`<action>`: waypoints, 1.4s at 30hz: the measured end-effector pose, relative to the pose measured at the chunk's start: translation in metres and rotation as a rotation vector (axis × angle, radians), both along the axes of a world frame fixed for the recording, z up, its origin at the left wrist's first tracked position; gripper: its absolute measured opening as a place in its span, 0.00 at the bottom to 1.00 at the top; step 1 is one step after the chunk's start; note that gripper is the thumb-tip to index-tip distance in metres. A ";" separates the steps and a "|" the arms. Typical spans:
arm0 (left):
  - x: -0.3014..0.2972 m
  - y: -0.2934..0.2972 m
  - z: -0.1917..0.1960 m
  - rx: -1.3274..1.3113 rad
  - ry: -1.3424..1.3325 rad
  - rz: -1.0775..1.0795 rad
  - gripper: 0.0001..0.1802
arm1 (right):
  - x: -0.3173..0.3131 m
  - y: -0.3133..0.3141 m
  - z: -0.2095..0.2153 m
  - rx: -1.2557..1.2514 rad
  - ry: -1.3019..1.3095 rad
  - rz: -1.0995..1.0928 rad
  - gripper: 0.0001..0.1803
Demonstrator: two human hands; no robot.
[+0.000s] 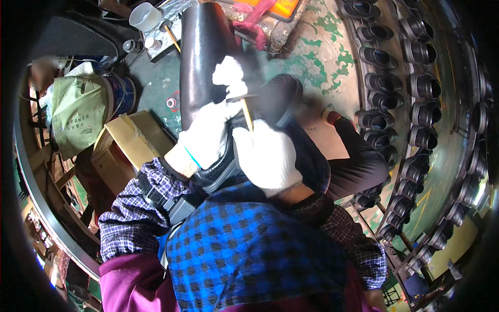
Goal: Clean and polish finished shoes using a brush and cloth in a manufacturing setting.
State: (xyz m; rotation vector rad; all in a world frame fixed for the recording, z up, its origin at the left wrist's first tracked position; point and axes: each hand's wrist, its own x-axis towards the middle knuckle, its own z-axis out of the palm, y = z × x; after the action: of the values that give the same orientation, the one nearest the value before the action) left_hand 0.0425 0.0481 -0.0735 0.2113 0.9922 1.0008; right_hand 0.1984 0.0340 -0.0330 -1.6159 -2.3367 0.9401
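My left hand (205,134), in a white knit glove, is closed on a black shoe (224,169) held close above my lap. Just right of it, my right hand (266,158), gloved the same way, grips a thin wooden stick (247,115) that points up and away from me. Beyond the stick's far end shows a crumpled white wad (228,75); whether the two are joined I cannot tell. A dark rounded shape (283,99) beside the stick is blurred. Both hands hide part of the shoe.
A shiny black leather-covered surface (205,47) extends ahead. At far left stand a clear tub (145,17) and a small jar (132,46). A cardboard box (138,138) and green sack (78,114) lie left. Racks of black shoes (382,82) line the right, near a trousered leg (358,156).
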 end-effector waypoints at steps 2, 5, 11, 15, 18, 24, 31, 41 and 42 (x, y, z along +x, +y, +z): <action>0.001 -0.002 0.004 -0.008 0.008 0.052 0.10 | 0.001 0.005 0.000 -0.038 0.008 -0.008 0.04; -0.004 0.004 0.018 -0.222 -0.068 -0.015 0.12 | 0.016 0.023 0.007 -0.203 0.199 -0.327 0.20; -0.003 -0.003 -0.002 -0.014 0.202 -0.173 0.13 | 0.012 0.028 0.008 -0.110 0.064 -0.391 0.20; 0.004 -0.003 -0.005 0.054 0.192 -0.062 0.13 | 0.010 0.017 0.008 0.053 -0.066 0.102 0.18; 0.002 0.001 0.012 -0.016 0.086 -0.075 0.12 | 0.011 0.016 0.011 -0.110 0.075 -0.147 0.19; -0.004 -0.012 -0.035 0.016 0.214 -0.180 0.15 | 0.026 0.036 0.012 -0.134 0.144 -0.299 0.21; -0.008 -0.016 -0.033 0.028 0.125 -0.151 0.17 | 0.039 0.044 0.005 -0.141 0.032 -0.289 0.22; -0.002 -0.002 0.013 -0.115 0.092 -0.228 0.17 | 0.039 0.050 0.013 -0.079 0.031 -0.286 0.21; -0.002 -0.002 0.013 -0.116 0.095 -0.223 0.17 | 0.043 0.056 0.013 -0.134 0.009 -0.317 0.21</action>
State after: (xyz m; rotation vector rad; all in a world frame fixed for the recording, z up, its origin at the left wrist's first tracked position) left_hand 0.0401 0.0463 -0.0602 0.2689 1.0837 0.7332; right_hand 0.2417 0.0896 -0.0195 -1.9529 -1.9648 1.0438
